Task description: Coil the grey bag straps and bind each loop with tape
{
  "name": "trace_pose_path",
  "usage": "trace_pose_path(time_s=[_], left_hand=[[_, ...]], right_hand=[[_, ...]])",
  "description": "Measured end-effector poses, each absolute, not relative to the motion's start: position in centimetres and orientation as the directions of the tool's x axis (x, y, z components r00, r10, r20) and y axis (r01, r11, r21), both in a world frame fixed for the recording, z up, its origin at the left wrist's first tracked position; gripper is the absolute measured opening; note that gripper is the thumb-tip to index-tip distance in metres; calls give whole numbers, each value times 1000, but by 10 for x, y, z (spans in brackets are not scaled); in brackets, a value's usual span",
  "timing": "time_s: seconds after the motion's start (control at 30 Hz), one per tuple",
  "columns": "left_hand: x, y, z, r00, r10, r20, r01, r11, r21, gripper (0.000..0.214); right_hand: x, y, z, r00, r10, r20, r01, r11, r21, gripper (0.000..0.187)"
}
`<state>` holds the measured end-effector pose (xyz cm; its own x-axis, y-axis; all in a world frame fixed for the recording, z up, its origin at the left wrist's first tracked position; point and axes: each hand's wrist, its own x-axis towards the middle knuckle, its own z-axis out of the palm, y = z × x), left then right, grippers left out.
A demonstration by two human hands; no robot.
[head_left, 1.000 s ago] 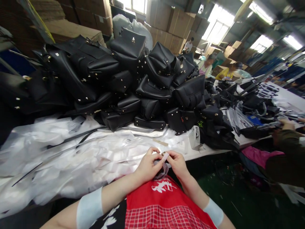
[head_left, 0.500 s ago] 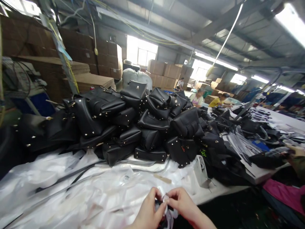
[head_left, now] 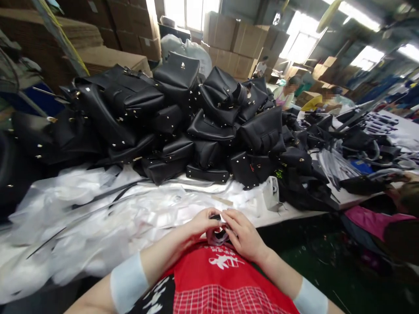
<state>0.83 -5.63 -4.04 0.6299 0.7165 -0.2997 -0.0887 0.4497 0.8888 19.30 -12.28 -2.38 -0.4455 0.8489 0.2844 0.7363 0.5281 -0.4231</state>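
Observation:
My left hand (head_left: pixel 200 225) and my right hand (head_left: pixel 241 233) meet in front of my chest at the near table edge. Both pinch a small dark item with a pale wrapper (head_left: pixel 218 232) between their fingertips; I cannot make out what it is. A red apron (head_left: pixel 225 279) lies just below the hands. Right behind them the table is covered with crumpled clear plastic bags (head_left: pixel 108 218). A big heap of black leather handbags (head_left: pixel 183 117) rises beyond the plastic.
A white tape dispenser (head_left: pixel 271 194) stands on the table right of my hands. More black bags and straps (head_left: pixel 353 144) spread along the table to the right. A co-worker's sleeve (head_left: pixel 402 226) is at the right edge. Cardboard boxes (head_left: pixel 235 43) stack behind.
The view tilted up half a second ago and has come back down. My hands stayed together on the small item, now a little lower and closer to my chest.

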Motion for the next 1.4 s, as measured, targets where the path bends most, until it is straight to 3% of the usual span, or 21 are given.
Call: trace_pose_path(time_s=[0.1,0.2,0.27,0.37,0.43,0.53,0.7,0.87,1.13,1.4], left_hand=[[24,-53,-39,604,735,-306,-210,518,829,23],[40,-49,-38,626,708,-327,-167,531,831,30],[48,-45,-37,611,710,-350,-129,525,841,38],[58,-41,-38,550,744,-380,-97,509,856,43],[66,-40,-42,529,750,-397,-86,513,854,44],[82,-43,-54,514,737,-438,-69,545,836,48],[114,-46,-65,532,685,-497,-33,604,796,53],[141,-47,-55,488,713,-504,-25,588,808,48],[162,-47,-62,479,712,-514,-12,591,807,49],[163,-46,-65,509,722,-469,-24,556,831,53]], right_hand=[[199,-125,-26,-407,852,329,759,516,-397,52],[221,-118,-27,-359,870,339,748,485,-453,50],[254,-109,-35,-234,909,345,774,389,-500,48],[333,-94,-59,251,935,251,772,-37,-635,38],[392,-88,-81,568,810,145,650,-333,-683,34],[464,-80,-113,744,666,57,506,-507,-698,36],[512,-58,-159,738,661,-134,334,-531,-779,34],[518,-37,-183,663,719,-208,232,-461,-857,38],[516,-61,-181,684,724,-90,320,-408,-855,31],[502,-98,-165,659,696,-285,264,-569,-779,20]])
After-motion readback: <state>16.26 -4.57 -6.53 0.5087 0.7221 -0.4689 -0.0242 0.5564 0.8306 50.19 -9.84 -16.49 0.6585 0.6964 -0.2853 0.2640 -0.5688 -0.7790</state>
